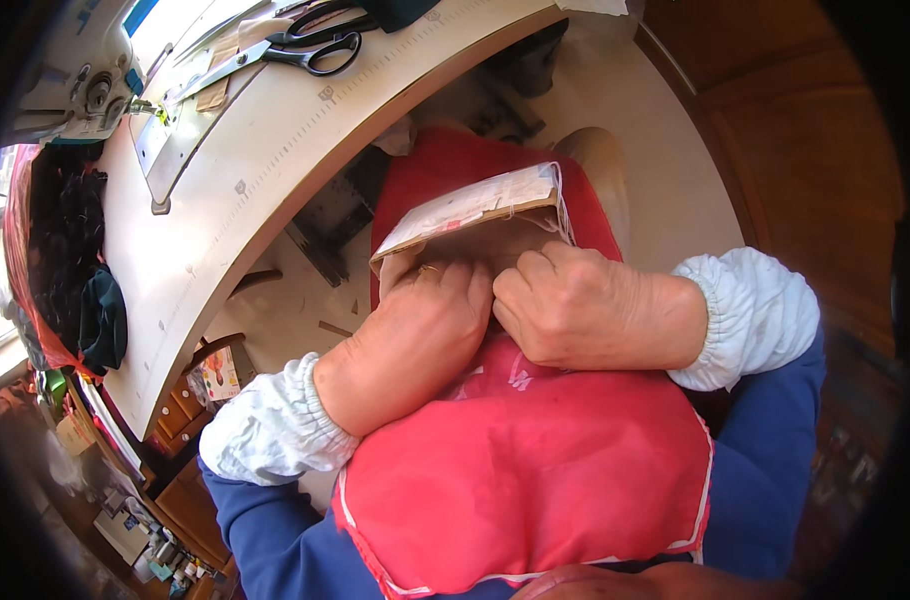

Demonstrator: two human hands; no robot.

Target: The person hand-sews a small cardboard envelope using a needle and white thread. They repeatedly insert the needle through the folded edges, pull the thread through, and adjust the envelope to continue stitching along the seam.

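Observation:
A small cardboard box (pixel 474 201) rests over my lap with its near side open. White paper and clear tape cover its top, and loose pale threads hang at its right corner. My left hand (pixel 432 319) reaches into the open side, knuckles up and a ring on one finger. Close beside it, my right hand (pixel 567 304) is curled at the box's right end. The fingertips of both hands are hidden, so what they pinch or touch cannot be seen. Beneath lies a red apron (pixel 530 465) with pale edging.
To the left, a sewing machine (pixel 72 82) stands on a curved-looking table (pixel 222 202) with a printed ruler scale. Black-handled scissors (pixel 267 56) lie by its needle plate. A pink plastic bag (pixel 24 247) of dark fabric sits beyond. Wooden panelling (pixel 800 150) rises at the right.

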